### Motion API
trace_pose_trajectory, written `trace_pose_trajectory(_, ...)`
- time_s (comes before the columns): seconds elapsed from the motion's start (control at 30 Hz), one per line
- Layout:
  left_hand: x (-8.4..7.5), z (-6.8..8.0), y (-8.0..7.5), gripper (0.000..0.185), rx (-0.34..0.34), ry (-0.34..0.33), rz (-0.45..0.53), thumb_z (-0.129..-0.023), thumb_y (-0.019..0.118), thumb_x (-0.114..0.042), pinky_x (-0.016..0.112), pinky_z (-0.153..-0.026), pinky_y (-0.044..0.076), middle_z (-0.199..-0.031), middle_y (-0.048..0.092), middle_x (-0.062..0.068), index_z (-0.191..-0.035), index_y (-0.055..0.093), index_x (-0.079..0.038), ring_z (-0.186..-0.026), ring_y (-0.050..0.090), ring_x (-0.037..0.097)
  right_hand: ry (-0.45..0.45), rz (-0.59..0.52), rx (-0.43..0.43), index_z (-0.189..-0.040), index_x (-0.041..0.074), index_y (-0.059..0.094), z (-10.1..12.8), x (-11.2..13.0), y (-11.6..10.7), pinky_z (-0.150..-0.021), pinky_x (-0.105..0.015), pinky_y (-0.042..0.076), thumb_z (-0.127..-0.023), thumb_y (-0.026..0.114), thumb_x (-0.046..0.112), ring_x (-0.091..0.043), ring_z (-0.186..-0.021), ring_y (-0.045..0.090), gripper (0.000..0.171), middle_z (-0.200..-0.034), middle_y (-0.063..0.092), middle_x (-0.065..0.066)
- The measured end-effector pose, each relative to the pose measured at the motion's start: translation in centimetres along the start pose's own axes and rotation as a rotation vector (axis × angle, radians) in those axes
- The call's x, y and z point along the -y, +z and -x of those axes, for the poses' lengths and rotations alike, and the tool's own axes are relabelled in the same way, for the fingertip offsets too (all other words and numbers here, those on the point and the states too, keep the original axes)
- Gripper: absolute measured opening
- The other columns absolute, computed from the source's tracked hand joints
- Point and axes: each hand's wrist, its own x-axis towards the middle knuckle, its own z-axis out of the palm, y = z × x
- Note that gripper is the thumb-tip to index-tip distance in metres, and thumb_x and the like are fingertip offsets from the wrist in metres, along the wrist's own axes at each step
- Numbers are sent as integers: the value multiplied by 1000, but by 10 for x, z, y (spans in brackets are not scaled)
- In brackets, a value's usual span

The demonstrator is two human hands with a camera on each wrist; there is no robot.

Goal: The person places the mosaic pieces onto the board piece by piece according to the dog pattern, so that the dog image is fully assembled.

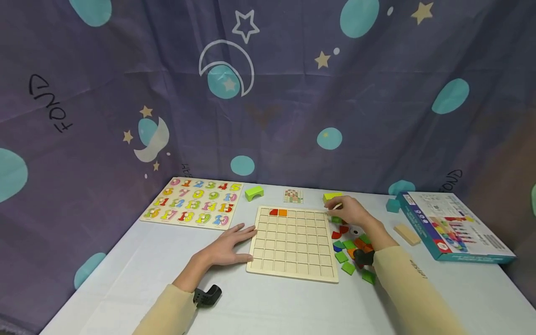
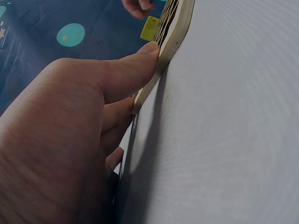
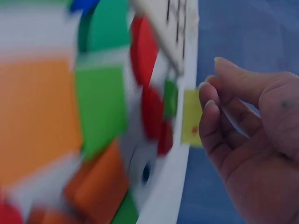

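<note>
Right hand [image 1: 349, 213] at grid board's [image 1: 293, 242] far right corner, fingers loosely curled, hovering over small green tile [image 1: 336, 219]; whether it pinches tile, cannot tell. Loose tile pile [image 1: 351, 253] lies nearer, along board's right edge. Left hand [image 1: 228, 244] flat, fingers straight against board's left edge.

The left hand [image 2: 70, 140] rests flat, thumb touching the wooden board [image 2: 175, 32] edge.

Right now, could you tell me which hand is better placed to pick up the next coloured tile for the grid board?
The right hand: it hovers beside the loose coloured tiles, probably nearest. The left hand lies flat against the grid board, steadying its far edge.
</note>
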Motion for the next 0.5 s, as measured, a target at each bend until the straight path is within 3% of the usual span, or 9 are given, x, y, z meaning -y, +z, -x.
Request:
trace_pose_trajectory(0.23,-1,0,-1,75,4,0,3,-89,72,-48,61,-118,18,-161,35,-7,-154,46,-19,-152,16,31,166,18,68,-116,0,70,13,-23,-12,-85,-40,57,-96,68,7,-31,-98,59,22,-110,65,-14)
trace_pose_trajectory(0.5,0,0,-1,76,-5,1,8,-89,72,-48,61,-117,18,-161,35,-7,-154,47,-20,-152,17,31,155,113,118,-117,0,71,23,-35,-18,-93,-49,53,-91,72,1,-32,-96,56,25,-109,66,-15)
